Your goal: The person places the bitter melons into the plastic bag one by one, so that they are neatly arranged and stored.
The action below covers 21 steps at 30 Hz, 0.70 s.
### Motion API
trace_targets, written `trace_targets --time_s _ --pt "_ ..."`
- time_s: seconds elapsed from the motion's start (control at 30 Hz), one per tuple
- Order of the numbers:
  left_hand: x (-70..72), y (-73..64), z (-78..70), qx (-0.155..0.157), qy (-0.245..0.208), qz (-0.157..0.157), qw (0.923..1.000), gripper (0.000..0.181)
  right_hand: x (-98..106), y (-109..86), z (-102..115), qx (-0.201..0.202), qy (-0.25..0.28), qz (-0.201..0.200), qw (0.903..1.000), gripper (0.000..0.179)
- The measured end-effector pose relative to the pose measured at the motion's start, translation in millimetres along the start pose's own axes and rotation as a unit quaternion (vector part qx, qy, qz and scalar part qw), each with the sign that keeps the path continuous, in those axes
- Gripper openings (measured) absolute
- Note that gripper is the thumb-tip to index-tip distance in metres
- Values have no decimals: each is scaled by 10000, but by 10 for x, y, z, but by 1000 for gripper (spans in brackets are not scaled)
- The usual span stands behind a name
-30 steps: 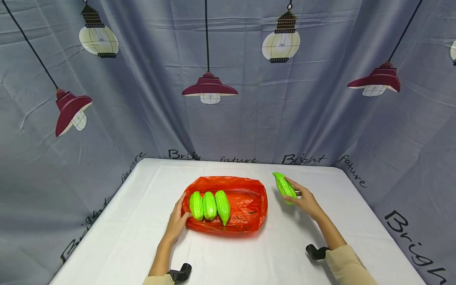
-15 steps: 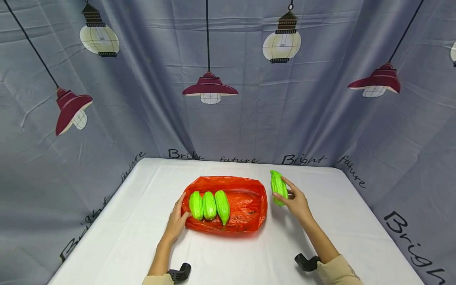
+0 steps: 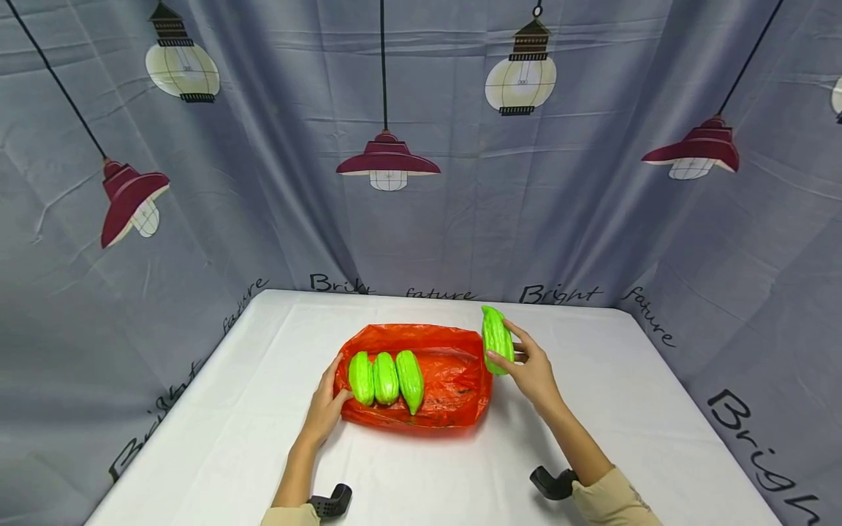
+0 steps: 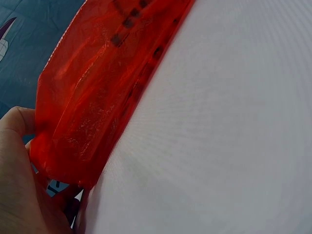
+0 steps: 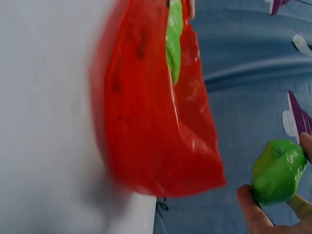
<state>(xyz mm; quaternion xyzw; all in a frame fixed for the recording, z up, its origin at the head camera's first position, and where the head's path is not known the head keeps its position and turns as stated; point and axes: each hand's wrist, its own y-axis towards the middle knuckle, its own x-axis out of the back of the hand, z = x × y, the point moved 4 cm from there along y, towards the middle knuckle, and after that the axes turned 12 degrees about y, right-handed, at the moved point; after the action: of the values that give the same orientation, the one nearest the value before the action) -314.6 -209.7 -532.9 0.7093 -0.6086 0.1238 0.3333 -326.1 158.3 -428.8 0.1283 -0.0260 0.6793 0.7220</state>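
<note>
In the head view a red plastic bag (image 3: 454,337) lies spread open on the white table. Three green bitter melons (image 3: 385,378) sit side by side in its left half. My left hand (image 3: 322,410) grips the bag's left side, thumb toward the front rim. Thumb and fingers of my right hand (image 3: 536,372) hold another bitter melon (image 3: 497,340), pointed end up, above the bag's right rim. The right wrist view shows the blunt end of this held bitter melon (image 5: 277,180), apart from the bag wall (image 5: 146,131).
The white-covered table (image 3: 217,438) extends around the bag on all sides. Grey-blue curtains (image 3: 454,241) printed with lamps and lettering hang behind and beside it. A black wrist device (image 3: 552,483) projects from the right wrist, with a similar device (image 3: 332,502) on the left.
My right hand has carried the bitter melon leftward, from beside the bag to its right rim, and the melon has turned more upright. The left hand and bag stay put.
</note>
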Motion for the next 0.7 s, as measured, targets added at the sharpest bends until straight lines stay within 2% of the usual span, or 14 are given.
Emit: trace_targets --time_s 0.3,0.47,0.7 --pt "-9 -1 6 -67 3 -73 10000 75 -408 -102 -35 -30 622 270 9977 73" --pt "-5 -2 1 -106 -19 -136 9998 74 -630 -129 -57 121 427 453 9980 71" --pt "5 -9 -24 -73 -29 -39 10000 75 -846 -151 -193 201 -53 606 9979 69"
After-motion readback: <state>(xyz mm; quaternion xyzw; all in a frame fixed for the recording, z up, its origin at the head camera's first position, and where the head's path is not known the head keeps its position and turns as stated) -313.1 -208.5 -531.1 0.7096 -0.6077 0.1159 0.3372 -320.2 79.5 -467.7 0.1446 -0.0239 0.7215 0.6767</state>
